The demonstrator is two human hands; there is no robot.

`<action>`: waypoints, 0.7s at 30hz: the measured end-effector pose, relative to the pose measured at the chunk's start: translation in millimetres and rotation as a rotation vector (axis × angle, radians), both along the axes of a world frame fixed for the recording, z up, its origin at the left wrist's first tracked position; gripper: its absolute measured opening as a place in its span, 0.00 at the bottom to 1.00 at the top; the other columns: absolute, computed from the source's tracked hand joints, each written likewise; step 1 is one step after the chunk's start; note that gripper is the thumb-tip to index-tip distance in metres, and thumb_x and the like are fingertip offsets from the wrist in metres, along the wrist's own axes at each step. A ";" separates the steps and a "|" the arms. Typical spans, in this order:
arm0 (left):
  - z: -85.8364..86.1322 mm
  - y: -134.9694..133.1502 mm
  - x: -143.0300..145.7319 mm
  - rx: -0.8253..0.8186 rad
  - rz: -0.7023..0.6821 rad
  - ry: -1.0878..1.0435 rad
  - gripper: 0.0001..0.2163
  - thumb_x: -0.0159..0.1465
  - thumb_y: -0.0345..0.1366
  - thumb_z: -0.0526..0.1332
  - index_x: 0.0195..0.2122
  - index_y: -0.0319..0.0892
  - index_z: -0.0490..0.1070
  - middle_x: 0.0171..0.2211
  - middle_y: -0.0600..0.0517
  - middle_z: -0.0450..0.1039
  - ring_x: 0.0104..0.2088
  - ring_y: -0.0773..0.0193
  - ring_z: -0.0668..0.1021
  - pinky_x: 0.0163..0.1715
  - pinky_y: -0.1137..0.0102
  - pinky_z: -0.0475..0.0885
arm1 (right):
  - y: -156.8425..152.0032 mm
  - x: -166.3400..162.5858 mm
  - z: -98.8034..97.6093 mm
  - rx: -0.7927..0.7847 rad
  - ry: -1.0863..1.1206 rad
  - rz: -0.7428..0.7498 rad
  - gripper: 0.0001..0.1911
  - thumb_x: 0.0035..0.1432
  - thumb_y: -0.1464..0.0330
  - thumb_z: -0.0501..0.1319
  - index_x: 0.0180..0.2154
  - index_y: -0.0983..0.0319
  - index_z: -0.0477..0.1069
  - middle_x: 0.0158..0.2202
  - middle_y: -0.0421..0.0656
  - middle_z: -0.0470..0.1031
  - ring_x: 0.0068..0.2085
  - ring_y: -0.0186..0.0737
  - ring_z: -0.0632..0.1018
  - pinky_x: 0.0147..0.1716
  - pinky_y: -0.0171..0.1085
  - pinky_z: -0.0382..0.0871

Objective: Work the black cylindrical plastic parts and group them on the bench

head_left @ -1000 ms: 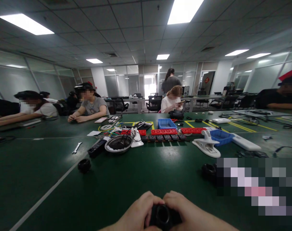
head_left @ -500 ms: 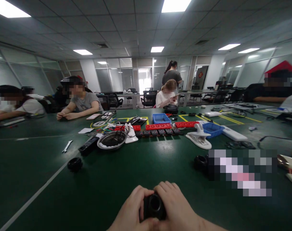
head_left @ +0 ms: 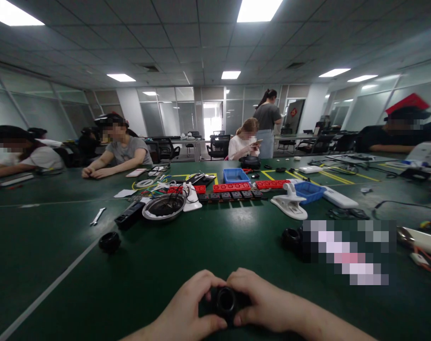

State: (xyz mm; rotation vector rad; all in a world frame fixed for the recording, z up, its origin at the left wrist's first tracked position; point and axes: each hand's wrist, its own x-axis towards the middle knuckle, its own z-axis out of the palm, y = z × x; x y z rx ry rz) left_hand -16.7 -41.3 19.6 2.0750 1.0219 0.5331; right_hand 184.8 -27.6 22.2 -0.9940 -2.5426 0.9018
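Low in the middle of the head view, both hands are closed around a black round part with a hollow, ring-like opening (head_left: pixel 226 305) facing me. My left hand (head_left: pixel 187 303) grips its left side, the thumb below and the fingers at the top. From the other side my right hand (head_left: pixel 263 300) holds it, thumb at the lower edge and fingers over the top. Its exact kind is unclear, and its far side is hidden. A similar black ring-shaped part (head_left: pixel 109 241) lies on the table at left, another (head_left: pixel 291 238) at right.
On the green table (head_left: pixel 201 251) lie a wrench (head_left: pixel 98 216), a round metal dish (head_left: pixel 164 208), red power strips (head_left: pixel 231 187), a white clip base (head_left: pixel 289 207) and blue trays (head_left: pixel 235 175). Cables and a blurred-out item (head_left: pixel 346 251) are at right. Several people sit around; one stands behind.
My hands have spread slightly apart at the wrists, and their grip on the black part has shifted, baring more of its ring. At the back, the standing person has moved right.
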 end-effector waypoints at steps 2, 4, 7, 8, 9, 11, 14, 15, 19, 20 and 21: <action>-0.4 -1.8 1.6 0.013 0.042 0.019 0.17 0.48 0.32 0.67 0.40 0.44 0.68 0.32 0.56 0.63 0.33 0.64 0.68 0.31 0.73 0.62 | -1.0 -4.4 -5.8 0.028 -0.043 -0.077 0.20 0.38 0.64 0.70 0.36 0.63 0.70 0.32 0.39 0.70 0.35 0.39 0.69 0.35 0.35 0.61; -2.5 -3.9 3.5 0.016 0.120 0.044 0.17 0.47 0.32 0.67 0.38 0.43 0.68 0.31 0.56 0.62 0.32 0.65 0.67 0.30 0.73 0.61 | -3.5 -10.6 -12.5 0.071 -0.103 -0.198 0.23 0.33 0.58 0.70 0.31 0.64 0.69 0.30 0.40 0.69 0.32 0.39 0.68 0.30 0.35 0.60; -5.7 -6.4 6.9 0.014 0.255 0.099 0.16 0.46 0.30 0.66 0.36 0.42 0.67 0.30 0.56 0.62 0.29 0.66 0.67 0.28 0.73 0.60 | -9.2 -20.5 -19.7 0.169 -0.189 -0.340 0.26 0.31 0.52 0.68 0.28 0.64 0.67 0.29 0.42 0.68 0.30 0.41 0.67 0.29 0.37 0.60; -6.4 -6.5 7.8 0.016 0.285 0.110 0.15 0.46 0.30 0.66 0.36 0.41 0.67 0.30 0.56 0.61 0.29 0.66 0.66 0.27 0.73 0.60 | -11.1 -22.9 -20.4 0.202 -0.205 -0.360 0.26 0.33 0.51 0.67 0.28 0.64 0.66 0.29 0.42 0.69 0.31 0.41 0.68 0.30 0.38 0.60; -6.8 -6.1 8.2 0.018 0.297 0.110 0.15 0.46 0.29 0.65 0.35 0.41 0.67 0.29 0.56 0.61 0.28 0.66 0.66 0.27 0.73 0.60 | -12.8 -24.3 -20.1 0.226 -0.212 -0.368 0.25 0.35 0.51 0.66 0.29 0.64 0.66 0.29 0.42 0.69 0.31 0.42 0.68 0.32 0.39 0.60; -6.9 -3.8 7.4 -0.002 0.273 0.079 0.15 0.45 0.29 0.66 0.35 0.41 0.66 0.29 0.57 0.60 0.28 0.66 0.66 0.27 0.74 0.60 | -14.8 -23.8 -16.1 0.238 -0.186 -0.332 0.27 0.35 0.50 0.66 0.33 0.63 0.67 0.32 0.43 0.69 0.34 0.44 0.68 0.35 0.41 0.60; -5.7 0.5 2.5 -0.098 0.163 -0.005 0.17 0.45 0.28 0.66 0.36 0.41 0.66 0.28 0.58 0.60 0.27 0.67 0.65 0.26 0.75 0.60 | -13.9 -15.9 -4.4 0.142 -0.112 -0.182 0.33 0.34 0.55 0.68 0.43 0.61 0.65 0.40 0.44 0.68 0.40 0.45 0.68 0.39 0.42 0.59; -5.1 1.5 0.5 -0.131 0.124 -0.029 0.17 0.45 0.27 0.66 0.36 0.41 0.65 0.28 0.58 0.60 0.27 0.68 0.65 0.25 0.75 0.60 | -12.6 -12.2 -0.3 0.094 -0.105 -0.121 0.32 0.36 0.58 0.68 0.44 0.61 0.64 0.41 0.43 0.67 0.41 0.45 0.67 0.40 0.42 0.59; -3.7 2.3 -4.5 -0.182 0.014 -0.074 0.18 0.46 0.28 0.67 0.38 0.42 0.66 0.31 0.57 0.60 0.29 0.69 0.65 0.26 0.77 0.61 | -4.8 -0.4 8.6 -0.034 -0.106 0.034 0.20 0.44 0.66 0.65 0.41 0.61 0.67 0.40 0.42 0.68 0.42 0.42 0.68 0.42 0.39 0.59; -4.1 2.0 -4.6 -0.179 0.003 -0.076 0.19 0.45 0.29 0.68 0.39 0.42 0.66 0.32 0.57 0.60 0.29 0.69 0.65 0.26 0.77 0.60 | -3.2 0.8 8.1 -0.043 -0.096 0.038 0.18 0.44 0.68 0.64 0.40 0.61 0.67 0.39 0.41 0.68 0.41 0.41 0.68 0.41 0.38 0.59; -4.7 1.6 -4.2 -0.170 -0.001 -0.075 0.19 0.45 0.30 0.68 0.39 0.42 0.66 0.32 0.57 0.61 0.28 0.69 0.65 0.25 0.77 0.60 | -2.1 1.3 6.7 -0.047 -0.088 0.027 0.17 0.44 0.68 0.65 0.39 0.61 0.68 0.37 0.40 0.68 0.40 0.40 0.68 0.40 0.37 0.59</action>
